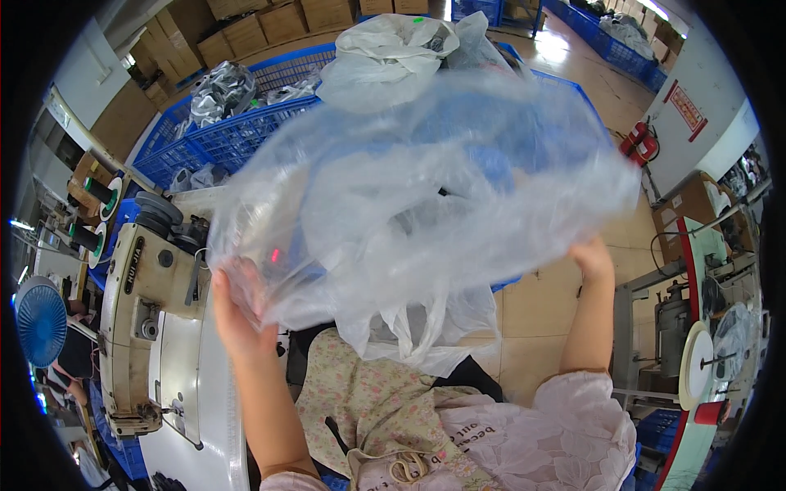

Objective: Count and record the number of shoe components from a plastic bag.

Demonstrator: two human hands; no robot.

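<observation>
Far left: a round blue desk fan (pixel 42 315) is facing inward. Next, a cream-coloured metal sewing machine (pixel 131 282) is standing on a white table (pixel 217 393), with dark green thread cones (pixel 100 191) sitting behind it. Behind, a blue latticed plastic crate (pixel 221 147) is holding grey plastic-wrapped goods (pixel 223 88); brown cardboard boxes (pixel 246 37) are lining the far side.

Left hand (pixel 246 311): gripping the lower left corner of the film, its fingers partly showing through.

Centre: a large, clear, milky plastic bag (pixel 458 237) is spreading in the air between both hands, above the lap, blurring in places. Beyond it, a bunched white plastic bag (pixel 385 61) is resting. Below it, a thin white bag with loop handles (pixel 417 327) is lying just above a beige floral apron (pixel 352 380).

Right hand (pixel 593 260): curling at the clear bag's right edge; film is hiding the fingertips, so its hold cannot be told.

Far right: red fire extinguishers (pixel 643 146) are standing by a white wall; nearer, a round cream disc (pixel 696 366) is standing beside a red spool (pixel 711 412).
</observation>
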